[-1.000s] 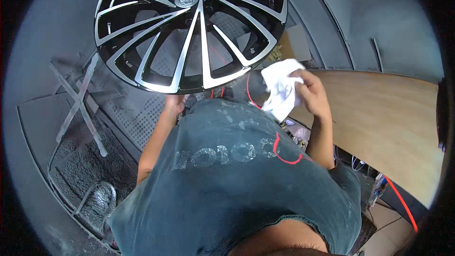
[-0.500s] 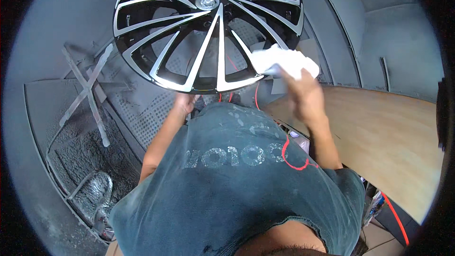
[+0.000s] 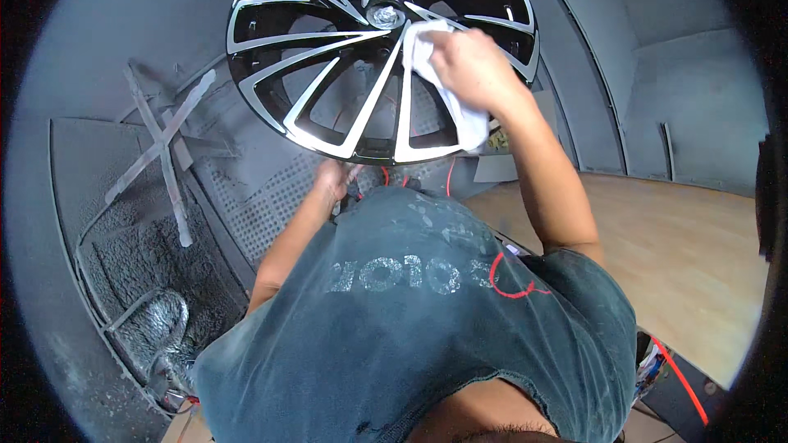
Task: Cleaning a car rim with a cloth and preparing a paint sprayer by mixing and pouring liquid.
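A black alloy wheel (image 3: pixel 312 127) with bright silver spoke faces and a centre hub (image 3: pixel 384 18) fills the upper middle, face up. My right hand (image 3: pixel 472 74) is closed on a white cloth (image 3: pixel 464 127), which lies against the spokes right of the hub and hangs toward the rim's lower right. My left hand (image 3: pixel 330 176) is just below the rim's lower left edge, its fingers curled and partly hidden by the wheel; what it holds there I cannot make out.
A wooden board (image 3: pixel 673 246) spans the right, with a red hose (image 3: pixel 681 377) below it. Crossed paint-coated bars (image 3: pixel 164 148) stand at the left above a rough dark mat (image 3: pixel 135 267). A perforated surface (image 3: pixel 250 205) lies beneath the wheel. Grey walls curve around.
My right hand with the cloth has moved up and left, from beside the rim onto the spokes near the hub. The wheel appears slightly farther right as the view shifts.
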Demonstrator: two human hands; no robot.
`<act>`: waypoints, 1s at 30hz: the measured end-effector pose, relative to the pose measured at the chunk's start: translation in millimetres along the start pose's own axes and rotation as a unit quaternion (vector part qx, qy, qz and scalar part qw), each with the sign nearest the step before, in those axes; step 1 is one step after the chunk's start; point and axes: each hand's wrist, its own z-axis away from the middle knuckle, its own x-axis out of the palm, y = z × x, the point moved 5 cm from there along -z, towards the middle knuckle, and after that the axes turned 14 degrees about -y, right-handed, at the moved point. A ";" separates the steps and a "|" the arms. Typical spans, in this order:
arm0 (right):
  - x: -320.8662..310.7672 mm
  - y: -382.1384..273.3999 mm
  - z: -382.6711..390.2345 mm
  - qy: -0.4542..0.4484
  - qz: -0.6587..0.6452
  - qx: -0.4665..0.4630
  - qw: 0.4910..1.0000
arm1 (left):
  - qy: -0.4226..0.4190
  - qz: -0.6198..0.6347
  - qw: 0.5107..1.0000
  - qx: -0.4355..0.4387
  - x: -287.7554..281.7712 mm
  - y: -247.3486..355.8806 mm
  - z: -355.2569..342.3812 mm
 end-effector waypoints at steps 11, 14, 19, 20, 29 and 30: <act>42.3 -42.2 -0.6 -0.099 0.062 -0.038 0.992 | -0.007 -0.012 1.000 0.018 -6.4 -4.6 -6.8; 54.4 -64.1 46.8 -0.072 0.025 -0.100 0.992 | 0.006 -0.023 0.999 0.022 5.8 2.1 0.1; 39.1 -89.2 93.0 -0.017 -0.049 -0.219 0.974 | 0.010 -0.033 0.999 0.014 10.6 10.2 2.6; 28.8 -80.0 96.8 -0.105 -0.128 -0.202 0.965 | -0.003 -0.027 1.000 0.013 2.9 3.9 -2.5; -37.0 -27.3 84.8 0.020 -0.238 -0.033 0.970 | -0.009 -0.020 1.000 0.010 -1.8 1.2 -5.5; -35.7 -32.4 81.8 0.016 -0.215 -0.050 0.975 | -0.009 -0.020 1.000 0.012 -1.4 2.0 -4.9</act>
